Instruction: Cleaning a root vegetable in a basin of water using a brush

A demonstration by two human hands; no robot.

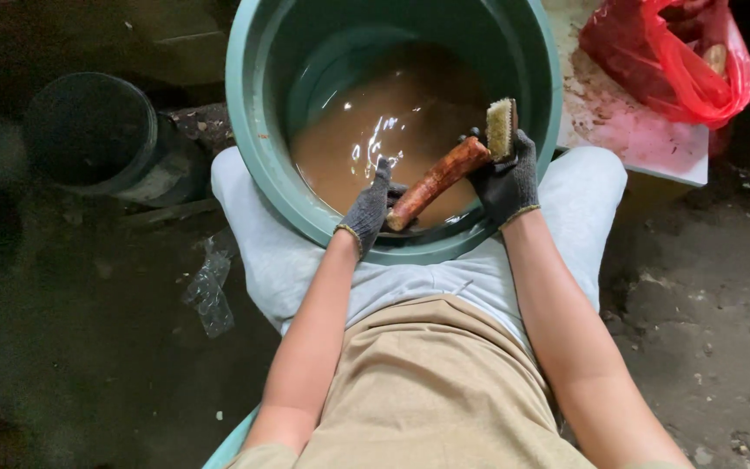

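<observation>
A large green tub (245,113) sits between my knees, holding muddy brown water (366,130). My left hand (369,208), in a dark grey knit glove, grips the lower end of a long reddish-brown root (436,181) held slanted over the water. My right hand (507,178), also gloved, holds a scrub brush (502,128) with pale bristles, resting against the root's upper end. Both hands are inside the tub near its front rim.
A red plastic bag (674,56) lies on a stained white board (644,130) at the upper right. A dark bucket (88,130) stands at the left. A crumpled clear plastic scrap (208,285) lies on the dirty concrete floor.
</observation>
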